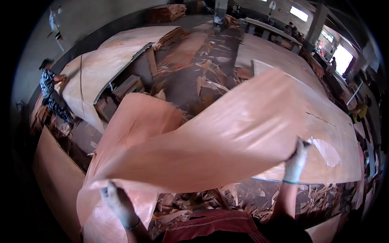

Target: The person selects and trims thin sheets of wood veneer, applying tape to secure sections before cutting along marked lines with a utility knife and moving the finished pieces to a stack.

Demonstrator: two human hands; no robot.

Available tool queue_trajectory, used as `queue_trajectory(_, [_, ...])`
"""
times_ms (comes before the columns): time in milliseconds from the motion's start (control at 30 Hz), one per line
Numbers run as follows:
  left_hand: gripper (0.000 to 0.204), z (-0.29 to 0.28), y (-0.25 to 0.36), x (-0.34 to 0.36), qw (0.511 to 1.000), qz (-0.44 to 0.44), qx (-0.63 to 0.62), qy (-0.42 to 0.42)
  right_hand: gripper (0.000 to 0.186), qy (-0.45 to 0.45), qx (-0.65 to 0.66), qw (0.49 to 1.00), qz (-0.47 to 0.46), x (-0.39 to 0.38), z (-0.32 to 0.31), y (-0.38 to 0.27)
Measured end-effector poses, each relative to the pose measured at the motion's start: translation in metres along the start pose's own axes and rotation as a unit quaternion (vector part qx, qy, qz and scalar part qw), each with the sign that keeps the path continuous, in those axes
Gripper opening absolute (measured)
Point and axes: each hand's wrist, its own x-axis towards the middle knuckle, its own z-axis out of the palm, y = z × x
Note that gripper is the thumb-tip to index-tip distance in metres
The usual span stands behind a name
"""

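Note:
A wide, thin reddish wood veneer sheet [210, 150] is held up across the middle of the view, curved and blurred. My left hand [117, 202], in a pale glove, is closed on its lower left edge. My right hand [296, 162], also gloved, grips its right edge. Behind and beneath it, a pinker veneer sheet [129, 117] stands at the left. At the right, a pale stack of veneer sheets [332, 162] has a split and a light oval patch on top.
A co-worker [50, 89] stands at a veneer-covered platform [113, 56] on the left. Veneer scraps [210, 77] litter the floor between platforms and near my front. A pillar [221, 16] stands at the back; more people [289, 28] are in the distance.

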Motion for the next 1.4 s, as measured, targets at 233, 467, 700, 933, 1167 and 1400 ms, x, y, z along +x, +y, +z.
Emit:
queue_trajectory(233, [0.008, 0.178, -0.042, -0.12, 0.96, -0.027, 0.005, -0.278, 0.03, 0.265, -0.206, 0.926, -0.175, -0.074, -0.288, -0.141])
queue_trajectory(467, [0.014, 0.356, -0.062, -0.317, 0.867, 0.27, 0.073, -0.412, 0.028, 0.431, -0.009, 0.885, -0.173, -0.17, -0.478, -0.231])
queue_trajectory(700, [0.013, 0.486, -0.067, -0.483, 0.845, -0.084, -0.096, -0.519, 0.03, 0.548, -0.155, 0.795, -0.211, -0.227, -0.569, -0.264])
queue_trajectory(933, [0.018, 0.621, -0.091, -0.685, 0.781, -0.128, -0.13, -0.598, 0.059, 0.64, -0.193, 0.71, -0.223, -0.152, -0.672, -0.33])
queue_trajectory(1167, [0.025, 0.78, -0.11, -0.899, 0.745, -0.166, -0.083, -0.641, 0.022, 0.668, -0.299, 0.677, -0.08, -0.064, -0.789, -0.416])
queue_trajectory(1400, [0.027, 0.891, -0.168, -1.13, 0.683, -0.142, -0.08, -0.712, 0.015, 0.629, -0.29, 0.721, -0.029, 0.003, -0.965, -0.474])
